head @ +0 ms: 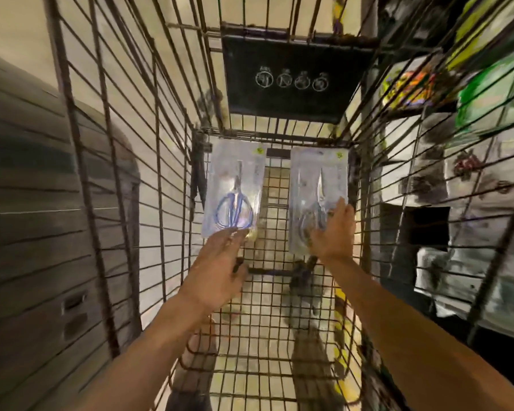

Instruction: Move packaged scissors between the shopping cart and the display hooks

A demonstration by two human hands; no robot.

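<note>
Low in the cart (279, 321), each hand pinches a scissors pack by its bottom edge: left hand (217, 274) the blue-handled pack (233, 188), right hand (334, 232) the grey-handled pack (316, 188).

Pale floor (275, 185), stocked shelves (469, 93) right

Forearms (149, 345) bare, no sleeves; apparently no rings (blurry).
</note>
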